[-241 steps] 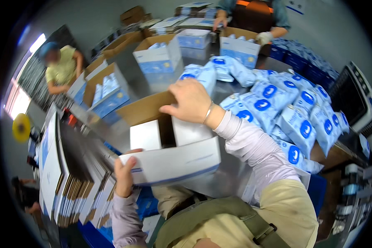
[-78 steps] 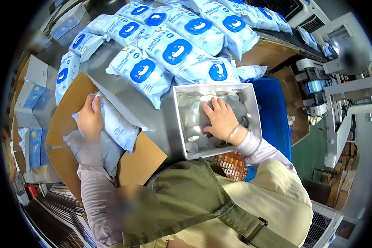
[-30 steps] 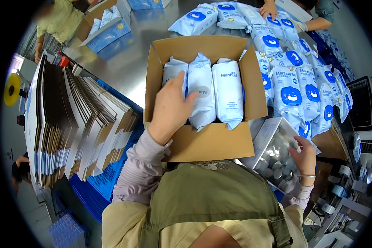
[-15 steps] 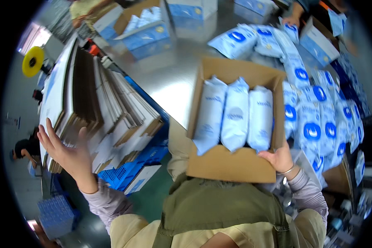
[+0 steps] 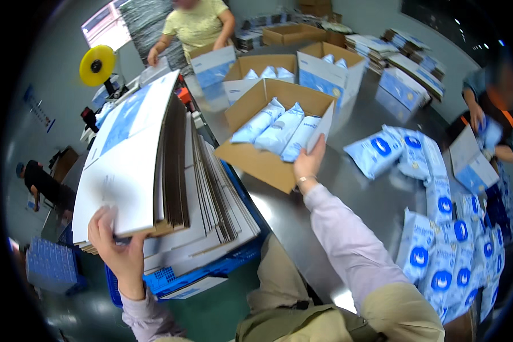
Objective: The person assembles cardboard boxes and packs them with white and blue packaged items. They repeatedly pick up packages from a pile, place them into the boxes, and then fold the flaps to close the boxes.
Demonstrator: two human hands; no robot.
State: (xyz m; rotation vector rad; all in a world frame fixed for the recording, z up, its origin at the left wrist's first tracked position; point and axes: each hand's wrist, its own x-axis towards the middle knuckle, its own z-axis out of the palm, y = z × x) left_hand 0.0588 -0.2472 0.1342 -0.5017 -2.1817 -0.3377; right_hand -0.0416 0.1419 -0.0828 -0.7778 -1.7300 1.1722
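Down left, left hand (image 5: 117, 251) gripping flat cartons (image 5: 137, 171), right hand (image 5: 309, 162) on open box (image 5: 268, 162)

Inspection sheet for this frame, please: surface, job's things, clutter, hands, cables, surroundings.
Surface: steel table, shiny, bare in the middle.
Job's things: open carton on the table with three white packs lying side by side; flat carton stack standing in a blue crate.
Clutter: blue-and-white packs spread over the table's right; more filled cartons behind.
Hands: left hand grips the lower edge of the stack's front sheets; right hand holds the open carton's near corner.
Cables: nothing seen.
Surroundings: yellow tape roll on a stand; three other people at work; green floor.
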